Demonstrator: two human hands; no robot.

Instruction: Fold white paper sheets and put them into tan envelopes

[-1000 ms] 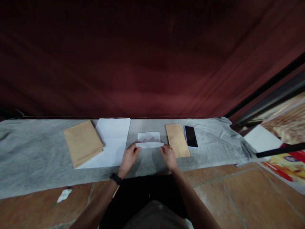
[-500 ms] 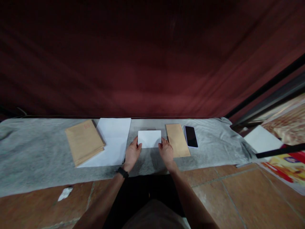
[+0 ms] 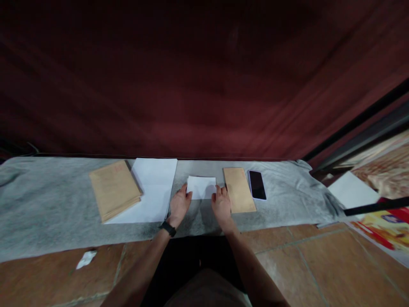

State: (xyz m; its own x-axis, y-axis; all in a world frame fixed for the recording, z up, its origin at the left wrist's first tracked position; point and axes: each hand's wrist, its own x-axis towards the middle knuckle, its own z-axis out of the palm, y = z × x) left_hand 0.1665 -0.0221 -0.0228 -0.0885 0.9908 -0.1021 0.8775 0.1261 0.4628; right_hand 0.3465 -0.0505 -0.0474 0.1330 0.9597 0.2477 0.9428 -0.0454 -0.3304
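Observation:
Between my hands is a small white rectangle of folded paper [image 3: 201, 187], held low over the grey cloth. My left hand [image 3: 180, 204] grips its left edge between thumb and fingers; a dark watch sits on that wrist. On the opposite edge, my right hand [image 3: 221, 205] pinches the paper with curled fingers. Just right of that hand lies a single brown envelope [image 3: 239, 189]. To the left of my left hand rests a stack of white sheets [image 3: 156, 189], partly covered by a pile of brown envelopes [image 3: 115, 189].
A phone [image 3: 257, 185] with a dark screen lies right of the single envelope. Grey cloth [image 3: 287, 196] covers the long surface, with a dark red curtain [image 3: 191, 106] behind it. A white scrap [image 3: 86, 259] is on the tiled floor. Dark bars and a colourful box [image 3: 390, 230] stand at the right.
The paper now looks slightly skewed, its top edge less level. My right hand's fingers have curled in more at its right edge. The whole view has shifted slightly.

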